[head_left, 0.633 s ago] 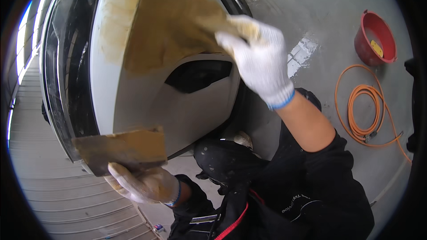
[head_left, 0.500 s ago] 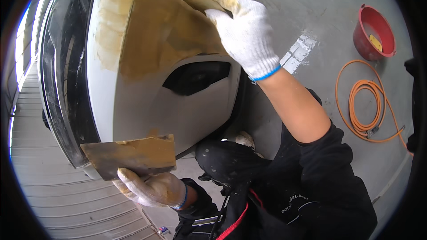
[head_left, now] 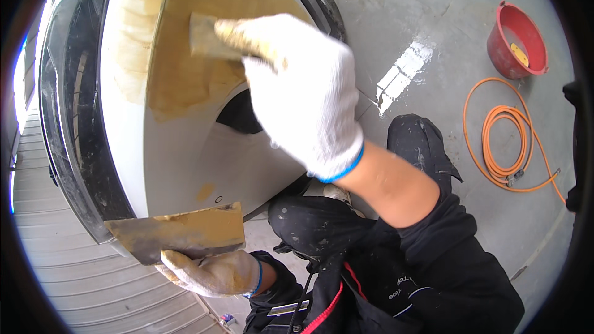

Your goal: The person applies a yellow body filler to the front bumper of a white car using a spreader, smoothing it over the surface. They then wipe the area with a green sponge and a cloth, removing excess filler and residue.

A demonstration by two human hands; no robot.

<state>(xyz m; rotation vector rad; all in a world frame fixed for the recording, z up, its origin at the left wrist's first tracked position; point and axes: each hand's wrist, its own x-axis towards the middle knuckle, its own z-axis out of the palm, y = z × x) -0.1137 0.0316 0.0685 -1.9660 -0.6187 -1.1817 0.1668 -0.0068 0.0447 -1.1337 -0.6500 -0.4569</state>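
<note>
My right hand point(head_left: 303, 86), in a white knitted glove with blue cuff trim, pinches a small flat putty spreader point(head_left: 210, 37). Its blade lies against the tan filler point(head_left: 179, 80) smeared over the white car body panel point(head_left: 185, 161). My gloved left hand point(head_left: 213, 272) grips a flat rectangular putty board point(head_left: 185, 229) from below, thumb on its face. Tan putty coats the board's upper and right part; the lower left is dark grey. A dark recess point(head_left: 238, 114) in the panel is partly hidden behind my right hand.
A red bucket point(head_left: 502, 55) with a yellow piece point(head_left: 519, 55) inside stands on the grey floor at right. Near it lies a coiled orange hose point(head_left: 489, 142). Dark glass point(head_left: 77, 86) edges the car at left, beside a ribbed wall or shutter point(head_left: 68, 260). My bent knees are close below the panel.
My right hand has swept the spreader left and down across the filler, now covering part of the dark recess. The left hand and board sit slightly lower in view.
</note>
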